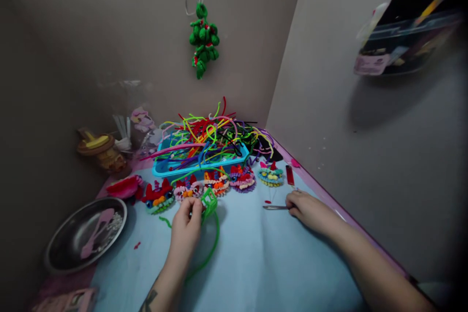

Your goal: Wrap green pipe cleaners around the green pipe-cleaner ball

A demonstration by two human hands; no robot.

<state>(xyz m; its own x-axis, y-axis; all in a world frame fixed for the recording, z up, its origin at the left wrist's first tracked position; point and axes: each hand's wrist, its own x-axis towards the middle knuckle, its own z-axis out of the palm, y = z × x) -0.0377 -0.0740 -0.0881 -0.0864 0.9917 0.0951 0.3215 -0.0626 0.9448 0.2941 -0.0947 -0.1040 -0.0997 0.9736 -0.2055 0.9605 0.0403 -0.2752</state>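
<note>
My left hand (188, 214) pinches a green pipe cleaner piece (209, 203), bent into a small looped, cage-like shape. A long green tail curves down from it over the blue cloth, and a short green end (166, 222) shows left of the hand. Out to the right, my right hand (302, 204) is closed over one end of a slim, pointed silver metal tool (275, 207) lying at the cloth; its handle is hidden under the fingers. Just behind this hand are a dark red flat object (290, 175) and a small red bit (268, 202).
Several colourful pipe-cleaner faces (216, 183) line up before a blue tray (164, 171) heaped with pipe cleaners (212, 131). A metal bowl (66, 253) holding a pink tool stands left. Green ornaments (204, 39) hang on the wall; a clear bin (398, 53) is at upper right.
</note>
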